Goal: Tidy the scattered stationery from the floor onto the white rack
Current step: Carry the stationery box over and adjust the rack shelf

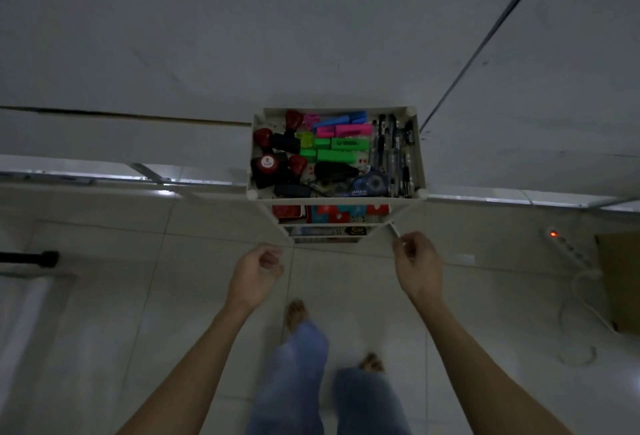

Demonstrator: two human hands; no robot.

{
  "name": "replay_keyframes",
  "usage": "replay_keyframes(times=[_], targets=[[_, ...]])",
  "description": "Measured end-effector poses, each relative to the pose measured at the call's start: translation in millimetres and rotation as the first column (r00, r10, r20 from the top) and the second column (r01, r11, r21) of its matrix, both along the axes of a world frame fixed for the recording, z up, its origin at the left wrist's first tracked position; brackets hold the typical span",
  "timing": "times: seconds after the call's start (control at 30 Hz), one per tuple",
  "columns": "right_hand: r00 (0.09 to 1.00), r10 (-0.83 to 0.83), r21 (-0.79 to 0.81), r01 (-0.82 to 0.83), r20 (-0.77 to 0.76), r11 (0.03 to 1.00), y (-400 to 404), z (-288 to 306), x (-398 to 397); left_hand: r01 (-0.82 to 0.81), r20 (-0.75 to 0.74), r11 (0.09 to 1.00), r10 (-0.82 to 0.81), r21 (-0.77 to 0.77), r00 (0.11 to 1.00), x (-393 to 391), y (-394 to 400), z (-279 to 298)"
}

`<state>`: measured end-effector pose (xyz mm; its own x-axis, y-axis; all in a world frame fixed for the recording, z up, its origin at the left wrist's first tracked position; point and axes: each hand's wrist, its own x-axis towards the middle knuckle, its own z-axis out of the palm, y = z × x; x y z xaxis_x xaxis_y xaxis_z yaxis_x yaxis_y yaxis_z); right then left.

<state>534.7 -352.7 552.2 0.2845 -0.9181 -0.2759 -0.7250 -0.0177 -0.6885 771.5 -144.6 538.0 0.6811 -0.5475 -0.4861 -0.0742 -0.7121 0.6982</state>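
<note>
Dim room w/ pale tiled floor (pixel 114 296), white rack (pixel 420 157) standing against the wall. Top tray's packed: highlighters (pixel 343 149) lying left-right, black pens (pixel 394 157) pointing front to back. Right hand (pixel 417 266) pinches a small white pen (pixel 394 229), tip aimed up at the rack's front right corner. Left hand (pixel 256 272) loosely curled, holding nothing, just below the rack.
</note>
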Motion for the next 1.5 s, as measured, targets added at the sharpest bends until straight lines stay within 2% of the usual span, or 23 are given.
replay_keyframes(times=[0.07,0.2,0.3,0.4,0.5,0.6,0.73,0.83,0.93,1.0,1.23,1.5], targets=[[0.989,0.118,0.053,-0.114,-0.085,0.992,1,-26,-2,0.093,-0.009,0.996,-0.093,0.016,0.996,-11,4,-25],[0.919,0.345,0.069,-0.338,-0.191,0.939,-6,-99,3,0.209,0.073,0.978,-0.208,-0.018,0.975,-16,-5,-95],[0.878,0.434,-0.003,-0.443,-0.202,0.896,-10,-169,10,0.321,0.163,0.946,-0.311,-0.039,0.936,-12,-16,-167],[0.844,0.492,-0.158,-0.526,-0.213,0.836,-13,-249,25,0.425,0.31,0.901,-0.383,-0.081,0.87,-5,-33,-245],[0.841,0.501,-0.287,-0.54,-0.203,0.791,-16,-333,42,0.513,0.505,0.854,-0.408,-0.084,0.761,6,-51,-318],[0.852,0.483,-0.488,-0.516,-0.203,0.704,-20,-405,57,0.548,0.698,0.831,-0.34,-0.091,0.631,19,-66,-380],[0.882,0.444,-0.688,-0.419,-0.156,0.592,-20,-471,71,0.579,0.777,0.8,-0.262,-0.157,0.572,32,-76,-441],[0.897,0.427,-0.81,-0.334,-0.116,0.482,-25,-500,75,0.605,0.833,0.773,-0.201,-0.188,0.515,38,-80,-469],[0.904,0.42,-0.871,-0.271,-0.083,0.409,-32,-515,79,0.595,0.826,0.746,-0.109,-0.3,0.554,45,-86,-480],[0.907,0.417,-0.897,-0.224,-0.049,0.382,-32,-522,85,0.595,0.83,0.739,-0.089,-0.314,0.55,53,-89,-483],[0.914,0.404,-0.911,-0.185,-0.023,0.368,-28,-530,114,0.589,0.773,0.73,-0.134,-0.346,0.62,85,-98,-478],[0.869,0.493,-0.909,-0.24,-0.045,0.34,-63,-531,121,0.596,0.811,0.72,-0.081,-0.354,0.58,94,-118,-484]])
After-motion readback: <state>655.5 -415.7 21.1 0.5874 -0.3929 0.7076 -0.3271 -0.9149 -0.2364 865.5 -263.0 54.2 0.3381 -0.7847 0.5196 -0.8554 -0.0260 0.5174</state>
